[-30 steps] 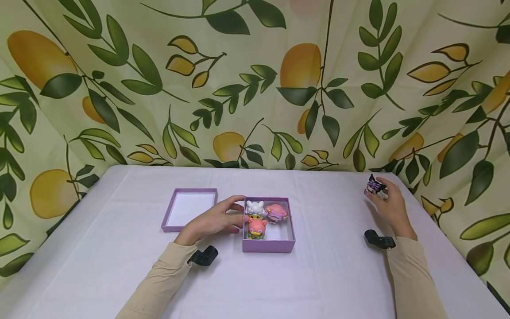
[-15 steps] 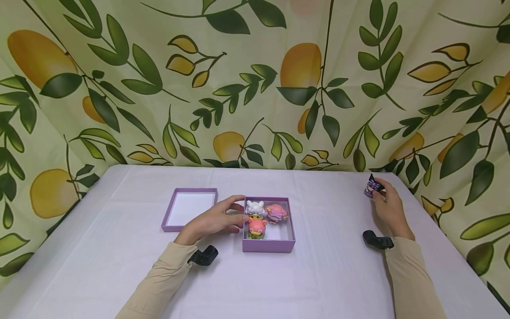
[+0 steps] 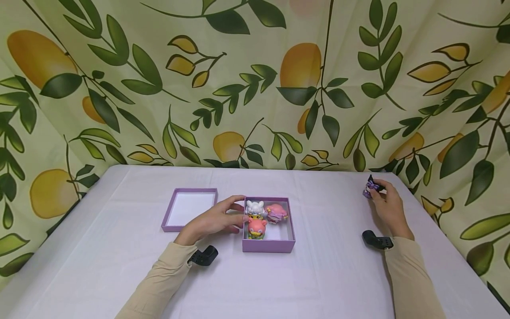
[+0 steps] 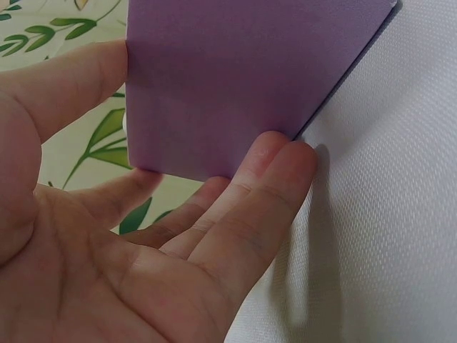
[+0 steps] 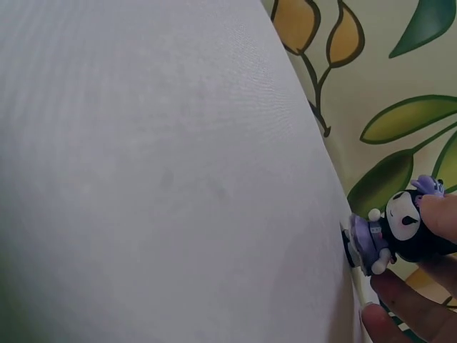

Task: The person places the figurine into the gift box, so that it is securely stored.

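My left hand point(image 3: 218, 218) rests against the left wall of a purple box point(image 3: 268, 246), its fingers spread along that side. The left wrist view shows the thumb at the rim and fingertips by the wall's lower corner. Inside the box are a white-hooded figurine point(image 3: 255, 208), a pink figurine with a yellow muzzle point(image 3: 256, 227) and a pink figurine lying over point(image 3: 275, 212). At the back right, my right hand point(image 3: 391, 208) pinches a small figurine point(image 5: 402, 218) with a black hood, white face and purple dress. Its feet are close over the table, and its head is partly covered by fingers.
A shallow purple box lid point(image 3: 190, 209), white inside, lies open side up left of the box, partly behind my left hand. The table point(image 3: 330, 274) wears a white cloth. A leaf-and-fruit patterned curtain point(image 3: 255, 88) stands behind its back edge.
The black-hooded figurine has turned more upright and lowered slightly in my right hand, which has shifted a little to the left. My left hand and the box have stayed put.
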Tool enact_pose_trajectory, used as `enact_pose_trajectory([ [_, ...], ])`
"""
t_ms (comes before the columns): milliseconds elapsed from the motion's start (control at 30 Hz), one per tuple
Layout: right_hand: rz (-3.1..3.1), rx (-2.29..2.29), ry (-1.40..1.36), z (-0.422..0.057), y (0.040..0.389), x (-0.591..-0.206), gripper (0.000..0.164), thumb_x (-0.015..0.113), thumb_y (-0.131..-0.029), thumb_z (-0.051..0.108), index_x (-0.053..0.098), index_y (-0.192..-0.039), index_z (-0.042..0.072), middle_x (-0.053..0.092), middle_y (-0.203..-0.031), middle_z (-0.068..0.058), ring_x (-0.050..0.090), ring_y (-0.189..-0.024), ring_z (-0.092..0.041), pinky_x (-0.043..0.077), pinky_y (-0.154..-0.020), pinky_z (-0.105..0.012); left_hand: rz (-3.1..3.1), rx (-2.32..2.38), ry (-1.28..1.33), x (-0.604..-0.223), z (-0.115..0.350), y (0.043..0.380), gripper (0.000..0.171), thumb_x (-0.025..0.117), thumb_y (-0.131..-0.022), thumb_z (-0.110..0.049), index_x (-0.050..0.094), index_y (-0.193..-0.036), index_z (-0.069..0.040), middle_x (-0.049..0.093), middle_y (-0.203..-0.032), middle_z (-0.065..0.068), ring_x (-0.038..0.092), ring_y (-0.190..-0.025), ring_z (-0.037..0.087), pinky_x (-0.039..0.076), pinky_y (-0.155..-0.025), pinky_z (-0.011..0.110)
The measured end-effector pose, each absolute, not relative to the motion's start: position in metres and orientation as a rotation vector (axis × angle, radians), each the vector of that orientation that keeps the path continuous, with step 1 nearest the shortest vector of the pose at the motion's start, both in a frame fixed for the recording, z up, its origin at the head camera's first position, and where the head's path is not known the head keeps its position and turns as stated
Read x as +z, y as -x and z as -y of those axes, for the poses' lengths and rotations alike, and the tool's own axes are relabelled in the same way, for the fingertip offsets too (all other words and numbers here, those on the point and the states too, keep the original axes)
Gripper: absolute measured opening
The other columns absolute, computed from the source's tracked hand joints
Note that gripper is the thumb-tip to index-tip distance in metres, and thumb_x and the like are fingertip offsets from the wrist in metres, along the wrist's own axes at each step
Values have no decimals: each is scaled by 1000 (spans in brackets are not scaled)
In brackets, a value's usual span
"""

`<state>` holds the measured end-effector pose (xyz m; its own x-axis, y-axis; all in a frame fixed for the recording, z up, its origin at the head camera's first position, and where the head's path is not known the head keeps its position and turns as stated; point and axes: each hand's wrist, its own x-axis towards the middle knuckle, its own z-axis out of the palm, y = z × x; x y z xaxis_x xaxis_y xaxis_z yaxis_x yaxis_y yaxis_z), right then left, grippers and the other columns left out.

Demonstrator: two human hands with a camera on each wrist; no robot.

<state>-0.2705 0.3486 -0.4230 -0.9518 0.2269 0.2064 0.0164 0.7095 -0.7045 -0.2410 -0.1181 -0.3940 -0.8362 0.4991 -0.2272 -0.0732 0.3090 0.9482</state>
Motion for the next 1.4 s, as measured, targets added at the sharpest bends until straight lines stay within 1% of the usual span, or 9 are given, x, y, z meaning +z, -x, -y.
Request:
enact_pose_trajectory([
  [33, 2640, 1085, 197, -348, 271, -423, 48, 39, -107, 19, 33, -148, -6, 36, -146, -38, 48, -124, -54, 46, -94, -56, -2094, 1556, -376, -394, 118, 241, 69, 67, -95, -22, 30, -153, -8, 44, -140, 24, 66, -95, 20, 59, -89, 38],
  [133, 2634, 1092, 206, -349, 271, -423, 49, 39, -107, 19, 33, -148, -6, 37, -146, -37, 49, -124, -54, 49, -87, -31, -2093, 1558, -375, -394, 118, 241, 70, 67, -95, -22, 30, -153, -8, 44, -140, 24, 66, -95, 20, 59, -89, 38],
  [200, 2633, 1091, 207, -349, 271, -423, 49, 39, -107, 20, 33, -147, -7, 37, -146, -37, 49, -124, -53, 42, -79, -16, -2094, 1557, -374, -394, 118, 241, 70, 67, -95, -23, 30, -153, -8, 44, -140, 24, 66, -95, 20, 59, -90, 38],
  [300, 2637, 1100, 214, -348, 272, -423, 50, 38, -107, 20, 31, -148, -8, 36, -146, -38, 48, -125, -54, 49, -86, -24, -2096, 1557, -370, -393, 118, 241, 70, 67, -95, -23, 30, -153, -8, 44, -141, 24, 66, -95, 20, 59, -90, 38],
  [367, 2643, 1108, 224, -347, 272, -422, 51, 38, -107, 20, 31, -148, -9, 35, -147, -38, 46, -126, -54, 50, -96, -44, -2097, 1556, -367, -393, 118, 240, 70, 67, -95, -22, 30, -153, -8, 44, -141, 24, 66, -95, 20, 59, -90, 38],
  [433, 2649, 1109, 232, -347, 273, -422, 51, 38, -106, 20, 30, -148, -9, 35, -146, -38, 45, -127, -53, 42, -101, -62, -2096, 1557, -364, -393, 118, 240, 70, 67, -95, -22, 30, -153, -8, 44, -141, 25, 66, -95, 20, 59, -89, 38],
  [867, 2672, 1153, 238, -346, 272, -423, 52, 48, -104, 23, 32, -144, -6, 40, -143, -35, 47, -127, -49, 43, -104, -62, -2093, 1557, -362, -393, 118, 241, 70, 67, -95, -21, 30, -153, -9, 44, -140, 24, 66, -93, 20, 59, -89, 38],
  [1300, 2676, 1030, 139, -348, 270, -425, 49, 59, -100, 18, 45, -143, -1, 49, -134, -34, 55, -118, -50, 47, -97, -61, -2096, 1550, -365, -393, 118, 241, 69, 67, -95, -22, 31, -153, -10, 45, -139, 24, 67, -94, 22, 59, -88, 37],
  [1400, 2676, 1020, 136, -348, 270, -426, 49, 59, -100, 18, 45, -143, -2, 50, -134, -34, 56, -117, -49, 52, -91, -53, -2099, 1547, -364, -393, 118, 240, 70, 67, -95, -22, 30, -153, -9, 45, -140, 24, 67, -94, 22, 59, -88, 37],
])
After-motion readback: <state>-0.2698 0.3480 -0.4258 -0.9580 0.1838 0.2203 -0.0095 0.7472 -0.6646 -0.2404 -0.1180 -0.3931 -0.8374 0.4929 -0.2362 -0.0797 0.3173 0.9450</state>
